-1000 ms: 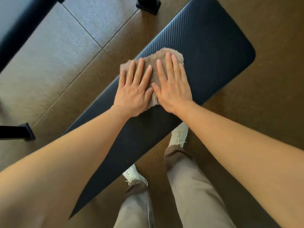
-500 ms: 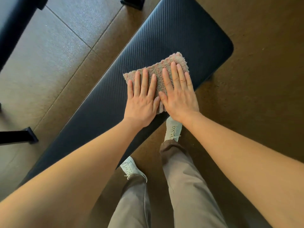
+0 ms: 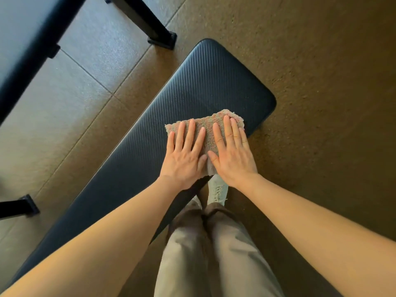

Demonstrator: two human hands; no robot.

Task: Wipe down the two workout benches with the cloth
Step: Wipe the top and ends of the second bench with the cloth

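I see the cloth as a fluffy terry pile, matt and rough. The table under it has dark padded upholstery with a fine ribbed texture and a faint sheen. The floor looks like speckled rubber tile, grainy and matt. The frame leg reads as matt black metal. The trousers are smooth woven fabric.

No readable text, label, brand, number or sign shows anywhere in the head view.
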